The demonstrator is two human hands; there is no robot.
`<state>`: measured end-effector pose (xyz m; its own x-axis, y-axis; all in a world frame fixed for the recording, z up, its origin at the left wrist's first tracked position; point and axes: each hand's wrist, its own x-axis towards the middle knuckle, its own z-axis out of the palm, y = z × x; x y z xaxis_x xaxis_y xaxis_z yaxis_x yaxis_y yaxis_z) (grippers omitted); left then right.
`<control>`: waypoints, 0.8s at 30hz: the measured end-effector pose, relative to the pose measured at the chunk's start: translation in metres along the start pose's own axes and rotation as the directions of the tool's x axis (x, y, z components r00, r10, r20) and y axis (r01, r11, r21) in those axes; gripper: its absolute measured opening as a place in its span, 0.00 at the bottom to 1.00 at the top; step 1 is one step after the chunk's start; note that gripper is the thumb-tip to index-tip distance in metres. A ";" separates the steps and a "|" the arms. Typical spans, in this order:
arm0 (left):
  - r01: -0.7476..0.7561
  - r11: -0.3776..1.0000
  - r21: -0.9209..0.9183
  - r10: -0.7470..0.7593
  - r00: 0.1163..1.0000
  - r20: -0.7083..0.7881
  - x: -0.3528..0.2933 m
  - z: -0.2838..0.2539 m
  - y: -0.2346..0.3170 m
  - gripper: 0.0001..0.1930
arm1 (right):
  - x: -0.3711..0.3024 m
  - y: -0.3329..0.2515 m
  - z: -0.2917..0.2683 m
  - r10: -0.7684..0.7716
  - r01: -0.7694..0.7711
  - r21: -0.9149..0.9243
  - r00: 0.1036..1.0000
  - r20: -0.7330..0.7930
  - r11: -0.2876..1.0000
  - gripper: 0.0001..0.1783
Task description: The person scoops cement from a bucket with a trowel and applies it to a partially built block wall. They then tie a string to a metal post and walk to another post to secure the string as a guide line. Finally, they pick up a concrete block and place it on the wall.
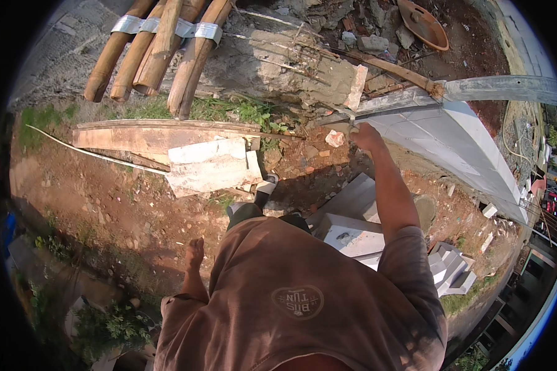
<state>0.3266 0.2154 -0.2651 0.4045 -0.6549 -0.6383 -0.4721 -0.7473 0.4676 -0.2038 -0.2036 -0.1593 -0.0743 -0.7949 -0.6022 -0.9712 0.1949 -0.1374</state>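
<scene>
The bare left hand (195,252) hangs well left of the long pale-grey block wall (436,137); its fingers' state I cannot tell. The right hand (368,137) is at the wall's left end; whether its curled fingers clamp anything is unclear. A jagged pinkish-white chunk (335,138) lies just left of the wall.

The right hand (366,137) was at the left end of the wall (430,130), and I saw a lump (335,138) just left of it. A basin (422,26) lay on dirt (479,59) past the wall. Blocks (346,238) lay below the right arm (393,185). Left of the feet (267,184), a slab (207,159) lay over the end of a board (124,138), with poles (111,60) farther ahead.
</scene>
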 end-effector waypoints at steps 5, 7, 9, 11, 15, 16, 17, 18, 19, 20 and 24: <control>-0.165 0.986 -0.019 0.165 0.986 0.005 0.053 0.000 0.042 0.17 | -0.001 -0.001 -0.019 0.069 -0.076 0.083 0.995 0.077 0.994 0.27; -0.201 0.978 -0.051 0.199 0.979 -0.031 0.063 -0.002 0.057 0.19 | -0.015 0.013 -0.026 0.053 -0.053 0.032 0.999 0.011 0.998 0.28; -0.143 0.990 0.014 0.143 0.989 -0.046 0.066 -0.005 0.061 0.18 | -0.043 0.012 -0.029 0.032 -0.029 0.059 0.999 -0.035 0.998 0.28; -0.179 0.984 -0.021 0.178 0.983 -0.038 0.067 -0.006 0.039 0.18 | -0.083 0.006 -0.040 0.028 -0.015 0.167 0.997 -0.074 0.986 0.28; -0.003 1.000 0.025 0.001 0.999 0.050 0.042 -0.004 0.025 0.17 | -0.050 0.036 0.019 0.056 -0.060 0.083 0.997 0.052 0.995 0.30; -0.013 0.998 0.069 0.012 1.000 0.016 0.036 -0.001 0.005 0.15 | -0.034 0.034 0.039 0.067 -0.072 0.057 0.995 0.075 0.996 0.29; -0.003 0.997 0.083 0.001 1.000 0.026 0.030 -0.003 0.004 0.15 | -0.016 0.035 0.057 0.083 -0.086 0.029 0.993 0.089 0.996 0.28; 0.007 0.995 0.096 -0.010 0.999 0.035 0.023 -0.007 0.002 0.15 | 0.002 0.038 0.073 0.102 -0.099 -0.030 0.987 0.123 0.995 0.27; 0.022 0.994 0.110 -0.027 0.999 0.038 0.012 -0.013 0.005 0.16 | 0.022 0.038 0.091 0.115 -0.102 -0.087 0.981 0.159 0.991 0.26; 0.096 0.989 0.113 -0.101 0.994 0.037 0.004 -0.019 0.009 0.16 | 0.041 0.034 0.101 0.126 -0.100 -0.142 0.974 0.186 0.985 0.25; 0.237 0.960 0.147 -0.239 0.971 -0.005 -0.024 -0.038 -0.011 0.17 | 0.102 0.031 0.113 0.023 0.020 -0.283 0.989 0.147 0.959 0.21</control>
<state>0.3517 0.2352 -0.2318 0.5098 -0.4578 -0.7284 -0.4727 -0.8565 0.2074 -0.2160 -0.2137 -0.3137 -0.0626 -0.6971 -0.7142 -0.9968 0.0086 0.0790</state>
